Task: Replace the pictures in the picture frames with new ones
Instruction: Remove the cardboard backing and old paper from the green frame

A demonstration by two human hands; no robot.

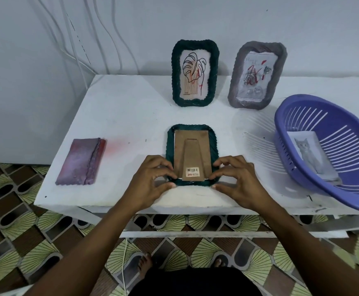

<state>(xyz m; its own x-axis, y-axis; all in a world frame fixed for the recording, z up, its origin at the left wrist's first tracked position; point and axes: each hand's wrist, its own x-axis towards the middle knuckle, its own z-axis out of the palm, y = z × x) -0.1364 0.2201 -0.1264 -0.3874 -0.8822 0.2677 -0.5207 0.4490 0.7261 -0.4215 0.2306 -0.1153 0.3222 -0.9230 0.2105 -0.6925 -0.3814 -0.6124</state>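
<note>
Now both hands work the near edge of the face-down green frame on the white counter. Left hand pinches the frame's near-left corner; right hand pinches the near-right corner, fingertips touching the cardboard backing. Both are closed on the frame, not spread flat.

Judgement: the step is freeing or seating the backing. Best to keep the frame flat, pull evenly at both corners, and avoid bending the folded stand.

Purple basket sits right of the right hand, near it; inside lies one cat picture, likely a replacement. Beyond the hands stand a second green frame and a grey frame, each holding a picture. Folded cloth lies left of the left hand, well apart.
</note>
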